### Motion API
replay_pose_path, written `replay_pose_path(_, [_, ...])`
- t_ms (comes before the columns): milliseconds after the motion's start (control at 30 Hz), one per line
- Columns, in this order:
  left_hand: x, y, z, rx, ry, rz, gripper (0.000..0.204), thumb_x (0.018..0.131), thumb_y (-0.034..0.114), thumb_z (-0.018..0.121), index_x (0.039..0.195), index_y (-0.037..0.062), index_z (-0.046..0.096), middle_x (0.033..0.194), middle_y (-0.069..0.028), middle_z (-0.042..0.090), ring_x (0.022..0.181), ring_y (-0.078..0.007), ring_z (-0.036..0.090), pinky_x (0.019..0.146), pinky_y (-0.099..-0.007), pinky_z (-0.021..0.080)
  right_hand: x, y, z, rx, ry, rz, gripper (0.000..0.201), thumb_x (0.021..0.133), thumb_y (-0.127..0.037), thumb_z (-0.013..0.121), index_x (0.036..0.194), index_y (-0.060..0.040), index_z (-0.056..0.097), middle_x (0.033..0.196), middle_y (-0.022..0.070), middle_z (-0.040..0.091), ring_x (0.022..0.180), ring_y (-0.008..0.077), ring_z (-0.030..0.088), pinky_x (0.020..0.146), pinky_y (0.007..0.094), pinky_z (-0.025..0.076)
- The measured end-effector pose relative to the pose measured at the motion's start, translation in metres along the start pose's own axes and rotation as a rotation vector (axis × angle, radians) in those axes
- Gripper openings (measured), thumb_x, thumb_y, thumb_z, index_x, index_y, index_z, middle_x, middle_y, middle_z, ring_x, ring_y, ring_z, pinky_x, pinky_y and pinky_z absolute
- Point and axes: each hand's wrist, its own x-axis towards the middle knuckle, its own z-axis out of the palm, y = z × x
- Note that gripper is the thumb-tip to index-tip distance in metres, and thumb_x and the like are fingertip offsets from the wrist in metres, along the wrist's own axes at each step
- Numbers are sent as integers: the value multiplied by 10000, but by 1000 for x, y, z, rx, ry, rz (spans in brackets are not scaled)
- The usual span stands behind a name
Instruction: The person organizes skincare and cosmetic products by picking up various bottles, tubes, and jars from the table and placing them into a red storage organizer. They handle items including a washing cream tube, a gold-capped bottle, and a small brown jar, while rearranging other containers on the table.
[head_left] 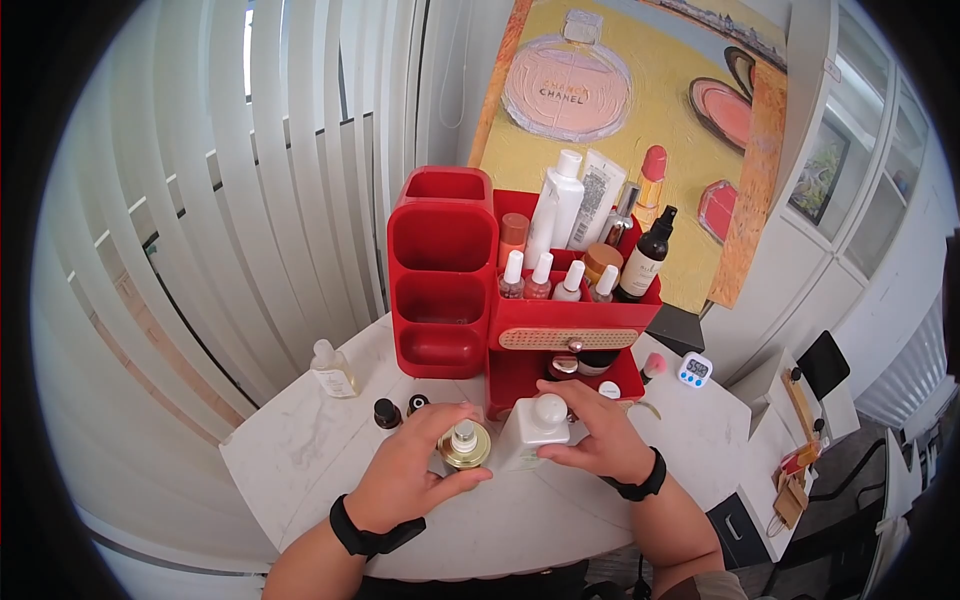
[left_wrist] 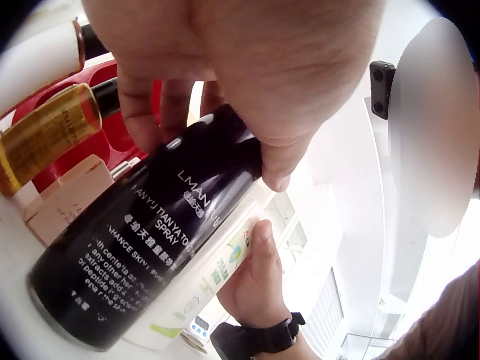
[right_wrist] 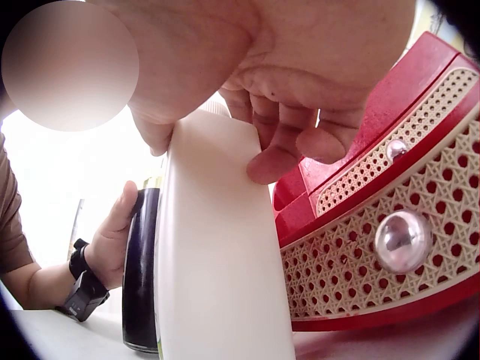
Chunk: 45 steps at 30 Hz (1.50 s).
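Side by side over the white marbled table [head_left: 330, 480], each hand holds a bottle by its upper part. My left hand [head_left: 400, 475] grips a black spray bottle [left_wrist: 142, 240] with a gold collar and white nozzle, fingers and thumb round its top. A white bottle [head_left: 532, 440] with a rounded cap is between the thumb and fingers of my right hand [head_left: 605, 440]. Its plain white side [right_wrist: 217, 247] fills the middle of the right wrist view. Both bottles stand upright, close together, in front of the red organizer [head_left: 620, 318].
The organizer's lower drawer is pulled out, holding jars [head_left: 563, 366]. Bottles and tubes [head_left: 555, 205] fill its top; its left compartments [head_left: 440, 240] hold nothing. A clear bottle [head_left: 335, 372] and black-capped bottles [head_left: 387, 413] stand left. A brush [head_left: 654, 365] and timer [head_left: 694, 370] stand right.
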Motion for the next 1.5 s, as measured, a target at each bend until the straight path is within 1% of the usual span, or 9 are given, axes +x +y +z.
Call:
replay_pose_path(33, [0,-2,0,29,-12,38,771,786,207,894,1390,65,436,1268,-157,613,1136,-310,617,989,-395,481,0,-1,0,0,0,0,786,791,-310,865,1440,-55,503,1224,163,629,1074,342,636,908,397,525])
replay_pose_path(167, [0,1,0,63,-23,38,803,803,195,878,1441,88,403,1276,-165,611,1147,-325,612,991,-410,483,1,-2,-1,7,-6,8,780,792,-307,864,1437,-53,505,1219,162,632,1067,338,639,902,395,527])
replay_pose_path(233, [1,-2,2,66,3,135,827,814,188,866,1480,115,382,1283,-166,611,1142,-337,612,985,-418,486,1,-1,-1,6,-4,4,778,792,-307,864,1435,-52,507,1219,162,632,1068,337,639,902,395,528])
replay_pose_path(367, [1,-1,1,71,-6,110,837,820,180,858,1498,125,371,1291,-161,610,1139,-342,610,980,-423,488,0,0,0,2,3,-7,765,793,-305,864,1424,-51,514,1231,160,630,1079,342,637,909,398,526])
replay_pose_path(567, [2,2,0,100,-14,91,761,811,194,866,1427,111,427,1284,-158,610,1136,-342,607,977,-422,487,0,1,1,23,7,-13,740,797,-310,860,1404,-50,526,1251,159,626,1097,346,633,926,405,522])
replay_pose_path(633, [3,4,1,66,3,81,672,840,234,832,1407,103,497,1254,-177,601,1104,-374,611,936,-413,513,0,1,0,26,3,-6,736,797,-311,860,1400,-50,529,1256,160,625,1099,345,632,930,405,521])
replay_pose_path(933, [5,5,1,77,-12,122,669,820,233,846,1388,115,514,1246,-155,614,1118,-355,610,940,-412,516,0,3,3,29,9,11,726,786,-314,865,1379,-44,545,1268,159,629,1125,355,627,952,415,510])
replay_pose_path(1000, [5,7,1,84,-13,127,665,819,235,846,1384,114,517,1243,-152,616,1117,-352,610,938,-414,517,0,6,3,-24,16,-40,742,762,-267,890,1372,-43,533,1280,132,627,1063,289,665,862,356,539])
replay_pose_path(1500, [4,12,2,149,-15,165,678,805,238,857,1382,114,522,1214,-140,620,1114,-347,612,919,-420,525,1,7,4,-15,21,-58,747,758,-278,891,1371,-48,532,1279,128,631,1026,271,663,830,342,531])
